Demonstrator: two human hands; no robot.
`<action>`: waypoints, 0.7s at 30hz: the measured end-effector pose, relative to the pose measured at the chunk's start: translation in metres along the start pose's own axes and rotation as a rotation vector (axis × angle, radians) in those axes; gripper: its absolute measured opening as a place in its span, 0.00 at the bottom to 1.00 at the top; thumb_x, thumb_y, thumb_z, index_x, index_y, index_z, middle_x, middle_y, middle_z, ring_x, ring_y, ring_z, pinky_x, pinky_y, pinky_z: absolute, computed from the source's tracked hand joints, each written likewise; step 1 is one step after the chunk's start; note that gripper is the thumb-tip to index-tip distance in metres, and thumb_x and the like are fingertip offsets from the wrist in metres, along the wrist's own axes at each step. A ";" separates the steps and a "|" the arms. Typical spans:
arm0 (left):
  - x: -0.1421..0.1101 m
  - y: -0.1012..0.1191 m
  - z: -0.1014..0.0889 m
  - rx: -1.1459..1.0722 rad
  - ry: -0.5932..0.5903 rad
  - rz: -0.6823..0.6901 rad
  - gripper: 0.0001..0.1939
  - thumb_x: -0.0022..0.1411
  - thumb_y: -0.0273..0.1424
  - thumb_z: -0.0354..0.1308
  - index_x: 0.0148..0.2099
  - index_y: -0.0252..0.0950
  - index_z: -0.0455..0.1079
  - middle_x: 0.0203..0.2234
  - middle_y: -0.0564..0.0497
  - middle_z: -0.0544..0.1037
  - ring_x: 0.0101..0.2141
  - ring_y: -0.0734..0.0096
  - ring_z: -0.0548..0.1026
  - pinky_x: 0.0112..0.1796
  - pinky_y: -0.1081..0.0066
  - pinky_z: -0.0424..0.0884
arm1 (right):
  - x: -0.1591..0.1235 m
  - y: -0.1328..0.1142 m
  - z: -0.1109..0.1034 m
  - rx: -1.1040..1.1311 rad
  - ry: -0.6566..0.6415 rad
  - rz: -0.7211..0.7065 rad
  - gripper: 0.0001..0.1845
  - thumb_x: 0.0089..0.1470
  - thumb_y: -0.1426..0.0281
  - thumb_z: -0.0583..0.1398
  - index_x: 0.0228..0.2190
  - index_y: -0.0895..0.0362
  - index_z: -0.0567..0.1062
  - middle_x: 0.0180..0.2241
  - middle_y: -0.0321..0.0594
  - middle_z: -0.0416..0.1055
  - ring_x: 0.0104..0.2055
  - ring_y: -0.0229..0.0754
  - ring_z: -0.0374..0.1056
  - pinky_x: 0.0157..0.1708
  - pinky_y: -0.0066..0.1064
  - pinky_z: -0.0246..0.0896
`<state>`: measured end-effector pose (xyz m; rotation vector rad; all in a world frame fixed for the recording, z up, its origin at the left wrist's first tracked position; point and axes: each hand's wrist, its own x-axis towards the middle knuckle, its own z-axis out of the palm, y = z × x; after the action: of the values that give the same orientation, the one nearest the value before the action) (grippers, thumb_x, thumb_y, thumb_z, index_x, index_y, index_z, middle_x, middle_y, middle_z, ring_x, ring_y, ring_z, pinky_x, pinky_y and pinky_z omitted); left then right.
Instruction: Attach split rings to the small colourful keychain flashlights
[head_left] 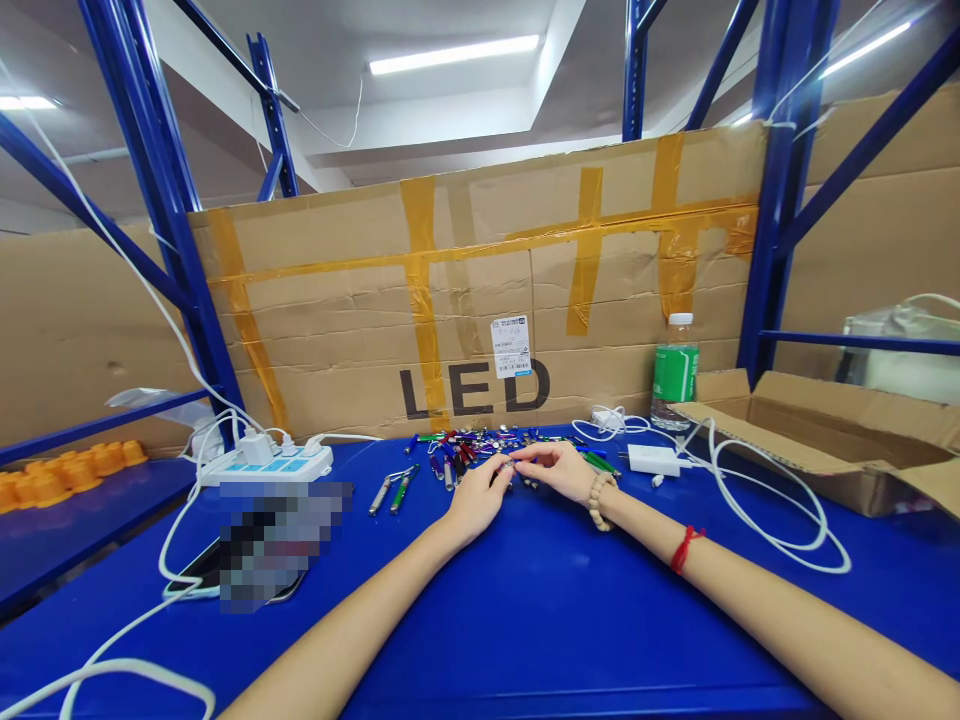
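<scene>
My left hand [480,495] and my right hand [559,472] meet at the middle of the blue table, fingertips pinched together. Between them shows a small shiny metal part [509,463], mostly covered by the fingers; its kind is too small to tell. Just behind the hands spreads a pile of small slim metal pieces [459,452] in red, purple, blue, green and silver. To the left of my left hand, apart from the pile, lie a silver piece [380,496] and a green piece [402,494], close together at their upper ends.
A power strip [304,465] with plugs and a partly blurred phone [199,570] are on the left. On the right are a white charger [654,460], a looped white cable [814,560], a bottle [675,375] and an open cardboard box [832,465]. Cardboard [345,340] walls the back.
</scene>
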<state>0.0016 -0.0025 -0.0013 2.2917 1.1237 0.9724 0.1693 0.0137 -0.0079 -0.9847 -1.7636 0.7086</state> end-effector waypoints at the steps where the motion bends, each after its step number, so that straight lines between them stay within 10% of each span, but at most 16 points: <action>1: 0.000 0.000 0.000 0.014 -0.014 -0.004 0.15 0.61 0.36 0.41 0.42 0.38 0.66 0.28 0.53 0.73 0.30 0.71 0.70 0.31 0.74 0.64 | 0.000 0.000 -0.001 0.021 -0.015 0.002 0.21 0.38 0.57 0.63 0.31 0.60 0.77 0.24 0.40 0.73 0.21 0.33 0.62 0.20 0.25 0.59; 21: -0.002 -0.001 -0.006 0.158 -0.190 0.128 0.17 0.63 0.37 0.37 0.49 0.42 0.62 0.36 0.52 0.74 0.35 0.68 0.71 0.35 0.71 0.63 | -0.001 -0.010 -0.013 0.093 -0.153 -0.024 0.16 0.34 0.59 0.65 0.19 0.61 0.75 0.22 0.37 0.69 0.23 0.33 0.64 0.26 0.28 0.61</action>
<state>-0.0047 -0.0031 0.0011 2.5484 1.0169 0.7126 0.1788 0.0078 0.0045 -0.8644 -1.8537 0.8621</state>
